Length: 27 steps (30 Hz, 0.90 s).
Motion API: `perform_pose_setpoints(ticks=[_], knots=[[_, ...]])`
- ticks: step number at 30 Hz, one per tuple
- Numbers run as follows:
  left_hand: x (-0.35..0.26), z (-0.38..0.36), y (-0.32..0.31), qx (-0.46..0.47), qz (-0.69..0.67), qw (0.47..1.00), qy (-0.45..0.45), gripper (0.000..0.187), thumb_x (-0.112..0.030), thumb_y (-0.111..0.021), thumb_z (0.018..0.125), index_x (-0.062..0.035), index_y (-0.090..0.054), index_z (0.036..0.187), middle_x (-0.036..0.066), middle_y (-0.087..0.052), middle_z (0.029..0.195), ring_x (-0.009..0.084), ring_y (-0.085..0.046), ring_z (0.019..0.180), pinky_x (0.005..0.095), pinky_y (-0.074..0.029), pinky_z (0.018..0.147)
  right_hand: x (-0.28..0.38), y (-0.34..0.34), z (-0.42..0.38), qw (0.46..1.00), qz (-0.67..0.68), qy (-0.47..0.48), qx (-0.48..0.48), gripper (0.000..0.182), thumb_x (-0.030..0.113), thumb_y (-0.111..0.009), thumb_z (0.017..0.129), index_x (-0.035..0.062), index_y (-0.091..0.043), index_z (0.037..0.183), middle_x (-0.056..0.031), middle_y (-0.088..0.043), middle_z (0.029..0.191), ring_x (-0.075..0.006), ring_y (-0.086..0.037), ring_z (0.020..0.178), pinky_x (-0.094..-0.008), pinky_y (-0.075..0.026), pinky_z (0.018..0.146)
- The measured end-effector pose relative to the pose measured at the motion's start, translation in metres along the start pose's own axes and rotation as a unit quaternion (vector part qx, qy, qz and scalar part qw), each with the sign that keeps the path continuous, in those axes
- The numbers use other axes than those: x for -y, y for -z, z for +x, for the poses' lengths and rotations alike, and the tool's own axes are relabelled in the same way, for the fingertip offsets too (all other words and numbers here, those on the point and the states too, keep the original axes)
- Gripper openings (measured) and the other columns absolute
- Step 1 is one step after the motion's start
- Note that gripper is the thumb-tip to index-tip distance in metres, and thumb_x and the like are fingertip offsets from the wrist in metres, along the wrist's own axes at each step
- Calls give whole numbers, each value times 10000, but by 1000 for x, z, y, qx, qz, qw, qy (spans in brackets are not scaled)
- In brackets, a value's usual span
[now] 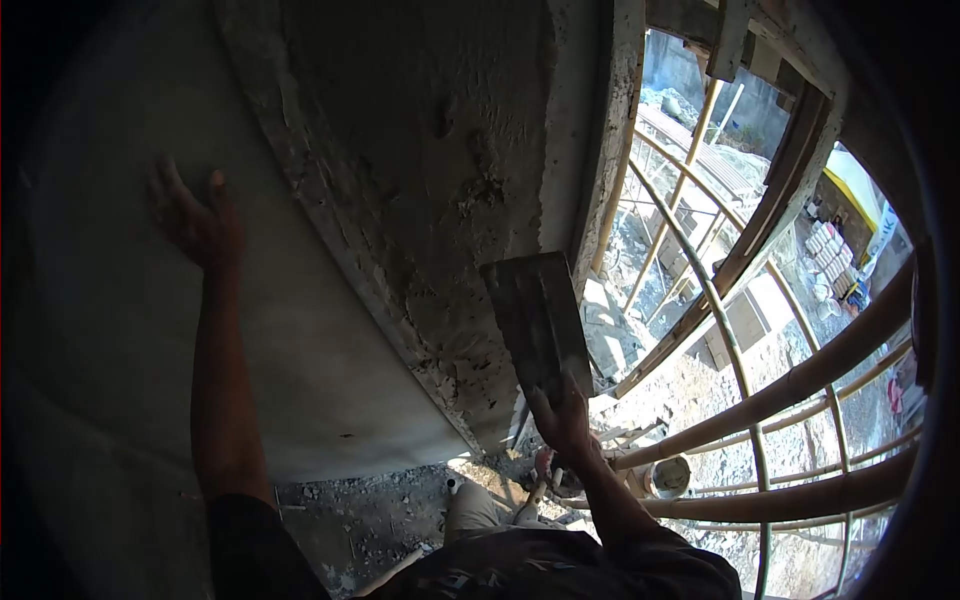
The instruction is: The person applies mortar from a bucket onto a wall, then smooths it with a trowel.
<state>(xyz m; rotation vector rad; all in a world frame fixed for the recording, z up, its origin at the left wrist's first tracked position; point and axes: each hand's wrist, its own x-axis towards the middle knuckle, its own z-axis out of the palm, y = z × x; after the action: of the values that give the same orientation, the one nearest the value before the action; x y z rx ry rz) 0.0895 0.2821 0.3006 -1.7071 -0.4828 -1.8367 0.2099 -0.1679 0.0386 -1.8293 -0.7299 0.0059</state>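
Trowel (pixel 533 312) clamped in my right hand (pixel 565 424), I'm working by rough plaster (pixel 400 120), holding my left hand (pixel 207 232) fingers apart, any stroke seemingly calling for a steady wrist.

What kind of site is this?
Likely a building site: wet-looking plaster on the wall, a flat trowel in the right hand, and bamboo poles outside the opening.

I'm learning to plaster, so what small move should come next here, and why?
Probably sweep the plastering float, gripped in the right hand, over the rough mortar strip: its surface shows pits and ridges close to the float, while the wall panel beside it looks smooth.
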Motion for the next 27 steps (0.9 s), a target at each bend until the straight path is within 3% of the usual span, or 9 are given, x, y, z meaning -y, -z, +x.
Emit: perform_pose_setpoints(ticks=[2,5,7,10,12,16,21,24,27], knots=[[3,-2,-1,-2,8,1000,-4,735,-581,-458,1022,-54,-388,1528,265,-399,1530,467,-374,1416,577,-293,1147,38,14,60,998,26,56,-33,364,219,-646,936,-57,-543,1150,-201,-676,837,-273,-701,816,-386,-517,680],[2,-2,-1,-3,8,1000,-9,737,-573,-460,1024,-44,-381,1532,270,-401,1527,478,-373,1413,580,-293,1149,105,30,135,989,64,126,-52,364,231,-651,940,-30,-545,1171,-201,-722,866,-237,-715,836,-358,-533,725],[3,-3,-1,-6,8,1000,-14,745,-576,-460,1024,-39,-377,1533,274,-402,1525,484,-373,1411,580,-295,1149,139,37,178,988,64,136,-47,510,371,-695,922,-6,-554,1234,-257,-721,1016,-384,-728,953,-445,-552,800],[1,-1,0,1,5,1000,-11,748,-579,-450,1027,-34,-376,1533,278,-401,1524,483,-369,1414,579,-302,1146,176,36,216,975,13,208,-74,589,412,-688,920,-20,-565,1301,-275,-706,1092,-420,-695,1049,-477,-540,885],[0,-3,1,8,7,1000,-1,754,-588,-446,1025,-35,-375,1533,280,-398,1524,483,-371,1413,580,-305,1142,177,30,227,976,-15,214,-43,619,417,-690,916,-28,-565,1328,-289,-686,1152,-433,-669,1106,-480,-530,927],[1,-3,-2,25,-20,999,22,789,-644,-401,1015,-76,-339,1559,264,-326,1578,473,-285,1465,588,-251,1171,142,29,208,972,-73,223,13,599,348,-668,943,-79,-546,1344,-285,-686,1158,-373,-683,1123,-432,-530,940],[-2,-4,0,40,15,999,19,792,-625,-423,1019,-28,-356,1534,292,-365,1540,481,-338,1431,587,-293,1134,101,25,187,980,-57,180,64,608,347,-674,932,-86,-543,1340,-288,-677,1176,-390,-676,1127,-429,-528,951],[3,-3,-1,39,13,999,15,792,-624,-420,1020,-22,-356,1531,298,-358,1542,480,-327,1437,587,-280,1141,83,17,179,984,-77,132,89,601,343,-677,928,-75,-546,1340,-277,-694,1118,-388,-692,1083,-434,-536,914],[4,-4,-2,40,11,999,8,794,-623,-419,1021,-15,-357,1529,303,-352,1544,478,-327,1439,583,-278,1143,69,10,171,984,-47,122,117,635,436,-629,936,0,-538,1388,-256,-727,940,-449,-699,974,-492,-550,867]])
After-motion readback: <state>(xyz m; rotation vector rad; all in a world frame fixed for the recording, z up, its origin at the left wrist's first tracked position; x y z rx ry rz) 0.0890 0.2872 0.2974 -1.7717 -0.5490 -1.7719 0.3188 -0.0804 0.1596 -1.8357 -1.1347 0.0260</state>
